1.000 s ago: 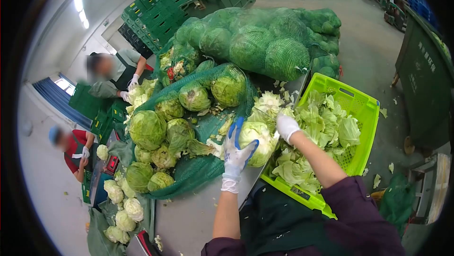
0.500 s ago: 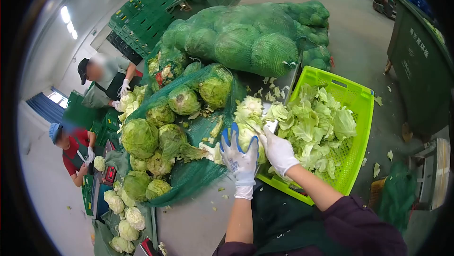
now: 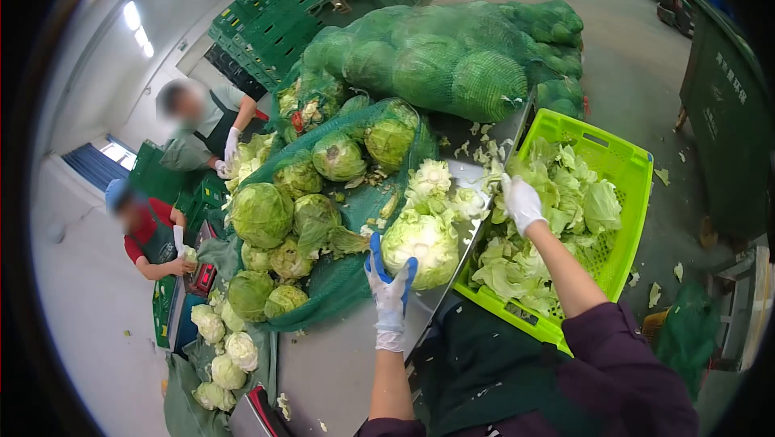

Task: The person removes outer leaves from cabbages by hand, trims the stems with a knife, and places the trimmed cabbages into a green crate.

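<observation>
L hand (image 3: 390, 293), white glove w/ blue fingertips, spread wide against round pale-green cabbage (image 3: 424, 250), ctr of frame. R hand (image 3: 525, 203), white-gloved, ctr-right by lime-green plastic crate (image 3: 638, 187) w/ loose leaves (image 3: 601, 207); can't tell grip.

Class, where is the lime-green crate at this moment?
In the head view, the lime-green crate is right of centre, beside the metal table, with loose leaves inside and the right hand nearby.
</observation>
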Tool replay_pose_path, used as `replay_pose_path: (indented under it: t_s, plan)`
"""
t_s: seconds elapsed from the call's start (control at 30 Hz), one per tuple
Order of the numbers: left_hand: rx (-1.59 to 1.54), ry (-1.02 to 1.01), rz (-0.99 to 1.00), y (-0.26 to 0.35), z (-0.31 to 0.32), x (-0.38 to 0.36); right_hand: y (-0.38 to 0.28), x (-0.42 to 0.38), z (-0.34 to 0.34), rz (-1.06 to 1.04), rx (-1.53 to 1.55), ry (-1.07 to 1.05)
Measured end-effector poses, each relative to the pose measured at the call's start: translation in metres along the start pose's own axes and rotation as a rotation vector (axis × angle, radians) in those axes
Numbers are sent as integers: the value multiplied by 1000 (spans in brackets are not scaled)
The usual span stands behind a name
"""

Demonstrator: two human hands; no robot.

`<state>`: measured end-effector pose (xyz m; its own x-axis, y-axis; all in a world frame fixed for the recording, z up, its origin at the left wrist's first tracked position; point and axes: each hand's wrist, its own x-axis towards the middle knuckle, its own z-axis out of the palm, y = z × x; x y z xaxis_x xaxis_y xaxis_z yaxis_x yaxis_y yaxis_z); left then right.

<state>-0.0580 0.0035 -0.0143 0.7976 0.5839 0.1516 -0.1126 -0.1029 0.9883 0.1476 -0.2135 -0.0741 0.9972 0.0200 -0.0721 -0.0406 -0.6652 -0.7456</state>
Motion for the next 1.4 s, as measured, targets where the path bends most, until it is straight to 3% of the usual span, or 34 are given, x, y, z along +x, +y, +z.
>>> replay_pose_path:
  t_s: [0.03, 0.07, 0.1, 0.13, 0.17, 0.2, 0.27, 0.33, 0.43, 0.47, 0.5, 0.53, 0.6, 0.67, 0.73, 0.8, 0.87, 0.9, 1.07, 1.1, 1.13, 1.2, 1.27, 1.33, 1.4]
  plan:
    - [541, 9, 213, 15, -4, -2, -8, -18, -13, -79, -1, 62]
    - [536, 13, 211, 32, -2, -1, -18, -41, -21, -68, 170, -43]
    - [724, -31, 208, 49, 3, 2, -32, -69, -26, -52, 335, -147]
    - [913, -79, 201, 57, 8, 8, -49, -98, -31, -49, 370, -217]
    - [1004, -66, 326, 51, 12, 17, -43, -116, -15, -164, 379, -231]
    - [1000, -69, 321, 41, 15, 21, -44, -132, -6, -161, 368, -280]
    - [754, -82, 321, 27, 24, 29, -45, -154, 18, -175, 179, -213]
    - [768, -78, 356, 23, 30, 26, -47, -163, 31, -174, 44, -121]
    - [787, -37, 179, 14, 36, 21, -56, -144, 19, -234, 4, -167]
    - [488, -36, 157, 2, 36, 21, -50, -131, 20, -295, -6, -122]
    - [187, -33, 135, -9, 35, 20, -37, -110, 31, -205, -20, -128]
    - [186, -31, 138, -9, 32, 16, -25, -88, 41, -117, -30, -130]
    - [109, -113, 161, -11, 25, 8, -10, -62, 39, -187, 68, -212]
    - [-170, -47, 11, -15, 16, 12, -16, -61, 26, -182, 84, -275]
    - [-474, -104, -103, -3, 9, 6, -31, -69, 12, -76, 175, -330]
    - [-437, -97, -71, -8, 6, 7, -45, -96, 23, -137, 113, -221]
    - [-396, -86, -48, -6, 7, 1, -75, -127, 18, -111, 43, -240]
    - [-356, -74, -76, -1, 10, -5, -68, -123, 26, -161, 137, -129]
    - [-281, -50, -30, -9, 2, -8, -8, -67, 63, -135, 129, -66]
    - [-296, -9, 4, -14, -2, -8, 2, -62, 72, -263, 33, 50]
    - [-297, 3, 9, -11, -2, -7, -8, -66, 60, -275, 32, 43]
    - [-470, 49, -60, -4, -2, -7, -44, -93, 11, -22, 548, -102]
    - [-538, 55, -98, -17, 9, -12, -74, -123, -16, 48, 594, -327]
    - [693, 202, 790, -49, 31, -22, -58, -130, 27, -333, 236, -114]
    - [-787, 141, -190, -42, 67, -43, -76, -114, -9, -197, 227, -268]
